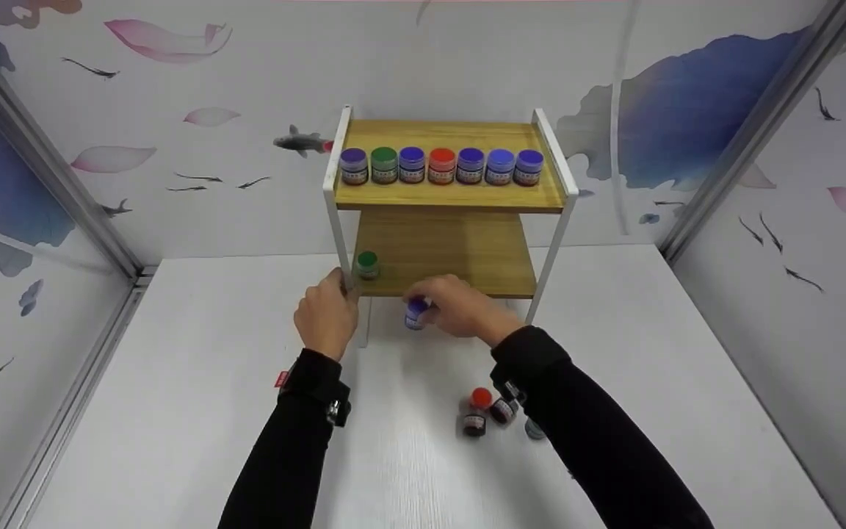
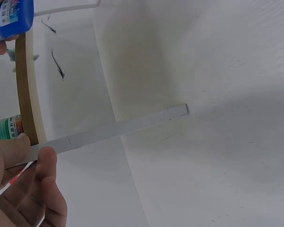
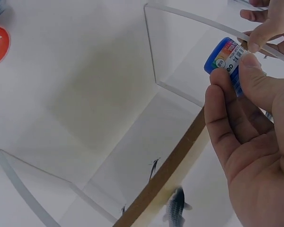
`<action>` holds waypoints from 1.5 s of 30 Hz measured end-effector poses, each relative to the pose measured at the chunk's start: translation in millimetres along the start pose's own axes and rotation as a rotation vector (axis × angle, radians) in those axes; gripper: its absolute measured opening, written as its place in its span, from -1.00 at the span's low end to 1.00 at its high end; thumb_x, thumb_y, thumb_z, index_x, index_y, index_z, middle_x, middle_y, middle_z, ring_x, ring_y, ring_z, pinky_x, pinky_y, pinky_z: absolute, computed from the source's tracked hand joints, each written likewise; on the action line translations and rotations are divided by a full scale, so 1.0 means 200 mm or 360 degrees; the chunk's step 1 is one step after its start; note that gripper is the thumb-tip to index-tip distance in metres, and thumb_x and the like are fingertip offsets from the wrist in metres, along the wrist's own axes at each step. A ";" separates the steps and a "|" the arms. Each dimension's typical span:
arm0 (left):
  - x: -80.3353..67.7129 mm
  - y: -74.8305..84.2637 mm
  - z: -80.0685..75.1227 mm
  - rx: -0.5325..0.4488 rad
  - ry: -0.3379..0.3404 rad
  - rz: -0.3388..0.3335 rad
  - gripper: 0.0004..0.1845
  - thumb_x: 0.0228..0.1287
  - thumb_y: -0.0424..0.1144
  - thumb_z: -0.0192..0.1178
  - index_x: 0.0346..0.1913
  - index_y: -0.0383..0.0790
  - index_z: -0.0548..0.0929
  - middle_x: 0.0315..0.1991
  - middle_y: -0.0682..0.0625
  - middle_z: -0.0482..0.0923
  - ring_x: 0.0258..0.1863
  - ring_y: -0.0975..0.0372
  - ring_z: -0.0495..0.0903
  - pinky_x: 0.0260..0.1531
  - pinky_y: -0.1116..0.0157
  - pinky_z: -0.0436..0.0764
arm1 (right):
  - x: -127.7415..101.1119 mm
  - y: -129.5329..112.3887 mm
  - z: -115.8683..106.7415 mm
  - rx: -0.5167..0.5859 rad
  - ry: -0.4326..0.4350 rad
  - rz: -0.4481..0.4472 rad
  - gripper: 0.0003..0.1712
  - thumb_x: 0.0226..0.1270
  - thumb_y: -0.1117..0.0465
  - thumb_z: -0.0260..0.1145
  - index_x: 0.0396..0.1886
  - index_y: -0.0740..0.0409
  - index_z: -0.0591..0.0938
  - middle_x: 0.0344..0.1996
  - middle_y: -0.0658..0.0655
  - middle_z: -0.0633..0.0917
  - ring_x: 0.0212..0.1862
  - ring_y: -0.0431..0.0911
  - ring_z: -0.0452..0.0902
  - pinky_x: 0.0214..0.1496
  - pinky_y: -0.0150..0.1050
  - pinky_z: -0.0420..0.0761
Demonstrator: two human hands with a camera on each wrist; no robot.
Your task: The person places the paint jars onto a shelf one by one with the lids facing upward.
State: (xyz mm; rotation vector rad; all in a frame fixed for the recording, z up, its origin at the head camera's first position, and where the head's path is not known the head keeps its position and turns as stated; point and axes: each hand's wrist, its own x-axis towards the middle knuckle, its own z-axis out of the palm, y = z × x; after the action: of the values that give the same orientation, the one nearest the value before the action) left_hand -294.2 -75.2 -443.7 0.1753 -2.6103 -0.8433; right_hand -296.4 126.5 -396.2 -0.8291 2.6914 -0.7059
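Note:
My right hand (image 1: 460, 305) pinches a blue-lidded paint jar (image 1: 415, 314) between thumb and fingers, just in front of the lower board's front edge. The right wrist view shows the jar's printed label (image 3: 232, 56) beside the thumb. With thumb and fingers around it, my left hand (image 1: 326, 314) grips the white leg (image 2: 104, 132) of a two-tier wooden rack, at the lower board's left corner. On that lower board (image 1: 452, 250), close to the left hand, stands a green-lidded jar (image 1: 368, 266). A row of several jars, including a red-lidded one (image 1: 441, 166), lines the upper board (image 1: 445, 195).
Near the right forearm, a red lid (image 1: 481, 397) and dark jars (image 1: 503, 410) are on the white table (image 1: 210, 411). Another jar (image 1: 534, 428) is partly hidden by the right sleeve. Patterned wall panels (image 1: 261, 73) enclose the back and sides.

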 end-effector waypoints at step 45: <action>0.00 -0.01 0.00 -0.0027 -0.0019 -0.0030 -0.87 0.33 -0.21 0.23 -0.19 -0.19 0.69 -0.30 -0.10 0.76 -0.46 0.09 0.67 -0.50 0.13 0.60 | 0.37 -0.05 -0.03 -0.0098 0.0245 0.0299 -0.63 0.47 0.17 0.16 0.21 0.09 0.48 0.16 0.13 0.56 0.26 0.01 0.45 0.40 -0.07 0.39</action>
State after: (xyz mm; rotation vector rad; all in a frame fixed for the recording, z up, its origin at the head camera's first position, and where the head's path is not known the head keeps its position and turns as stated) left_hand -294.5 -77.1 -445.3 0.1907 -2.6159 -0.8751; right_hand -354.0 78.6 -392.8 -0.5453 2.8927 -0.6714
